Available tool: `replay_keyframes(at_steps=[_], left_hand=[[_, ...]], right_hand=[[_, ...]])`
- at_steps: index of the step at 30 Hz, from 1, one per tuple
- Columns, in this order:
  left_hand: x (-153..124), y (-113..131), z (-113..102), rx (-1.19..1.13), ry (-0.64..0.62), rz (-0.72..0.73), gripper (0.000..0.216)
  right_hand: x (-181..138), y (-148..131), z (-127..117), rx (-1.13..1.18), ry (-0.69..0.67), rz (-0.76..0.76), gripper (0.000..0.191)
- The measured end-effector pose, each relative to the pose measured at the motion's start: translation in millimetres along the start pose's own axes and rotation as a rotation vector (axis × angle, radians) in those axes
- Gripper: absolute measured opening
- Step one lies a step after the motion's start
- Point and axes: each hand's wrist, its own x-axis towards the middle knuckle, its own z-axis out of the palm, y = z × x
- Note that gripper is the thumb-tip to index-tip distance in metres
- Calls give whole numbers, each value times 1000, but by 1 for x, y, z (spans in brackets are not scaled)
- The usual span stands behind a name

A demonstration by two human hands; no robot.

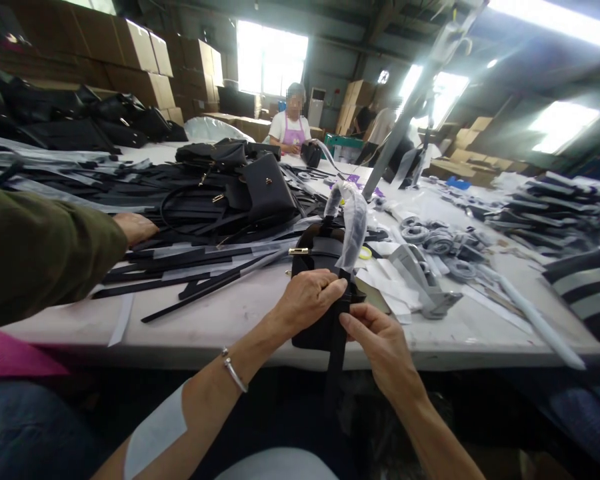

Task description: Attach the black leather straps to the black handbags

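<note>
A small black handbag point(305, 340) stands at the table's front edge before me, a gold clasp point(299, 251) on its side. Clear plastic film wraps its looped handle point(356, 227), which rises above the bag. My left hand point(313, 299) is closed over the bag's near side, its thumb and fingers pressed on a black strap point(338, 353). Just below and to the right, my right hand point(377, 331) pinches the same strap between thumb and fingers. The strap's lower end hangs past the table edge. My palms hide part of the bag's body.
Loose black straps point(205, 267) and a pile of black bags point(267, 190) lie to the left, where a co-worker's hand point(135, 229) reaches in. Coiled grey straps point(437, 237), white paper pieces point(393, 283) and a metal pole point(405, 107) are to the right. Another person point(293, 127) sits across the table.
</note>
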Motion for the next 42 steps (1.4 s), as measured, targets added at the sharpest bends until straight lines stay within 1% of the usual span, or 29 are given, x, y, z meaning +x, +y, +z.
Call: replay_keyframes(at_steps=[3, 6, 9, 11, 13, 14, 16, 19, 24, 26, 29, 31, 33, 36, 40, 42], left_hand=[[-1, -2, 0, -36, 1, 27, 39], [-1, -2, 2, -12, 9, 15, 37], [0, 5, 4, 39, 68, 33, 22], [1, 11, 3, 118, 96, 68, 14], [3, 16, 0, 202, 103, 84, 17], [5, 17, -1, 219, 96, 70, 18], [8, 14, -2, 189, 70, 11, 23], [14, 5, -1, 52, 24, -69, 28], [14, -3, -1, -63, 40, -98, 27], [7, -1, -4, -70, 16, -71, 23], [-6, 1, -10, -1, -71, 44, 13], [-13, 0, -11, 83, -80, 108, 18], [-16, -3, -11, 131, -57, 137, 21], [-17, -6, -11, 149, -83, 165, 24], [-14, -9, -11, 127, -110, 192, 23], [-11, -11, -9, 74, -113, 202, 19]], right_hand=[[0, 3, 5, -12, 69, -38, 28], [0, 6, 4, 2, 123, -64, 28], [3, 5, -3, -8, 42, -51, 29], [6, 3, -8, -16, -11, -34, 31], [8, 0, -11, -13, -33, -31, 31], [9, -1, -12, -10, -42, -32, 31], [8, -4, -12, -13, -60, -21, 29], [7, -8, -10, -29, -60, 8, 28], [9, -9, -9, -21, -20, 4, 27], [10, -6, -11, -16, -2, -4, 26], [13, 0, -15, 6, 4, -7, 24], [14, 4, -17, 45, -13, 5, 23], [14, 6, -18, 98, -41, 35, 24], [14, 5, -21, 228, -112, 137, 25], [13, 2, -28, 523, -299, 350, 23], [15, 2, -32, 672, -344, 423, 22]])
